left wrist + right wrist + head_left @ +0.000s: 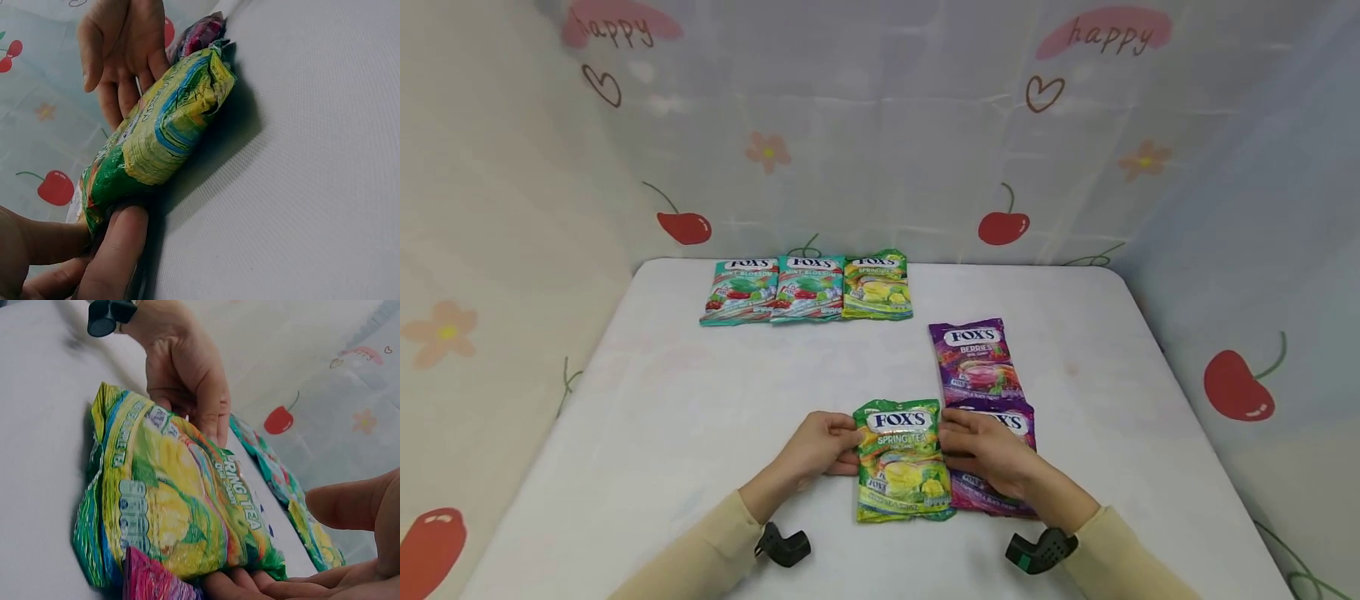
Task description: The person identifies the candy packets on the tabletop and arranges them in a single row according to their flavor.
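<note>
A green and yellow candy bag (904, 475) marked Spring Tea lies face up near the table's front. Another green edge (87, 544) shows beneath it, apparently of a second bag. My left hand (823, 446) pinches the bag's left edge, thumb above and fingers at its underside. At the right edge, my right hand (988, 450) touches the bag with extended fingers, its thumb (344, 503) raised away from it. Partly under that hand lies a purple candy bag (992, 502). A second purple bag (977, 362), marked Berries, adjoins it on the far side.
Along the back edge of the white table (700, 400) lie two teal mint candy bags (741, 293) (808, 292) and another Spring Tea bag (877, 287), side by side. Printed curtains (880, 125) enclose the back and sides.
</note>
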Tool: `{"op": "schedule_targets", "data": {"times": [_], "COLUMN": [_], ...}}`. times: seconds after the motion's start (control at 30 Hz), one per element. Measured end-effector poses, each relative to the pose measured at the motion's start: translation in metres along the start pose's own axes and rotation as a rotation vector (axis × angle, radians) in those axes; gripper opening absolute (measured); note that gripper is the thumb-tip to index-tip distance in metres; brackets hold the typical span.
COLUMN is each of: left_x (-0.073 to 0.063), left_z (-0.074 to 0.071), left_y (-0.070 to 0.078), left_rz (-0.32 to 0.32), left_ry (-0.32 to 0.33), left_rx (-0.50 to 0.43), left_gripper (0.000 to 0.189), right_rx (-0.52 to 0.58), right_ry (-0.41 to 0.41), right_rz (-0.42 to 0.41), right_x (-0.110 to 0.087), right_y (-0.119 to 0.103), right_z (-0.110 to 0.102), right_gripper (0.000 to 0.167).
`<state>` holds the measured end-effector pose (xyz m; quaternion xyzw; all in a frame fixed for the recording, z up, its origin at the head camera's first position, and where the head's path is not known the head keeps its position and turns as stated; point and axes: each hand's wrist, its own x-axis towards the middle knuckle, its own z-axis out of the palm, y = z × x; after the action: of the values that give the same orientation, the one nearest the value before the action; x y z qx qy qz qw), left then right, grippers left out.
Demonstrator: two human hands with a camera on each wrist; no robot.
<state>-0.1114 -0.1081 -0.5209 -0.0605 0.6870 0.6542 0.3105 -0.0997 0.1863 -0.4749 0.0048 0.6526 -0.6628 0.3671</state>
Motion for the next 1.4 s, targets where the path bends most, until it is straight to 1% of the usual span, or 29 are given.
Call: {"op": "schedule_targets", "data": {"times": [0.13,0.23,0.3,0.47,0.57,0.7,0.83,0.97,1.07,1.13,1.23,1.4], "left_x": [0.000,0.000,0.000,0.003,0.005,0.007,0.011,0.013,0.016,0.018,0.022,0.031], "left_z": [0.001,0.002,0.004,0.008,0.008,0.008,0.009,0.010,0.012,0.013,0.015,0.019], "left_y": [0.002,0.003,0.003,0.005,0.007,0.008,0.009,0.013,0.018,0.021,0.026,0.035], "left_rz": [0.011,0.021,0.025,0.022,0.023,0.020,0.027,0.059,0.104,0.133,0.160,0.165], "left_ry": [-0.042,-0.051,-0.053,-0.029,-0.018,-0.034,-0.050,-0.092,-0.130,-0.144,-0.138,-0.093], "left_rx": [0.002,0.001,-0.007,-0.041,-0.068,-0.102,-0.117,-0.125,-0.135,-0.144,-0.163,-0.212], "left_gripper": [0.030,0.032,0.032,0.030,0.035,0.045,0.049,0.051,0.055,0.061,0.067,0.065], "right_rx": [0.053,0.083,0.084,0.051,0.054,0.061,0.058,0.086,0.146,0.189,0.237,0.254], "right_ry": [-0.018,-0.023,-0.007,0.050,0.069,0.076,0.087,0.123,0.149,0.161,0.182,0.211], "right_rz": [-0.016,-0.018,-0.011,0.001,-0.012,-0.026,-0.040,-0.062,-0.076,-0.079,-0.071,-0.058], "right_x": [0.000,0.000,0.001,0.005,0.008,0.010,0.012,0.014,0.016,0.018,0.021,0.025], "right_y": [0.000,0.000,0.000,0.001,0.000,-0.001,-0.002,-0.004,-0.006,-0.008,-0.011,-0.015], "right_z": [0.001,0.003,0.004,0.008,0.009,0.009,0.007,0.006,0.007,0.007,0.008,0.009], "right_gripper": [0.077,0.078,0.078,0.075,0.073,0.072,0.072,0.072,0.073,0.074,0.075,0.075]}}
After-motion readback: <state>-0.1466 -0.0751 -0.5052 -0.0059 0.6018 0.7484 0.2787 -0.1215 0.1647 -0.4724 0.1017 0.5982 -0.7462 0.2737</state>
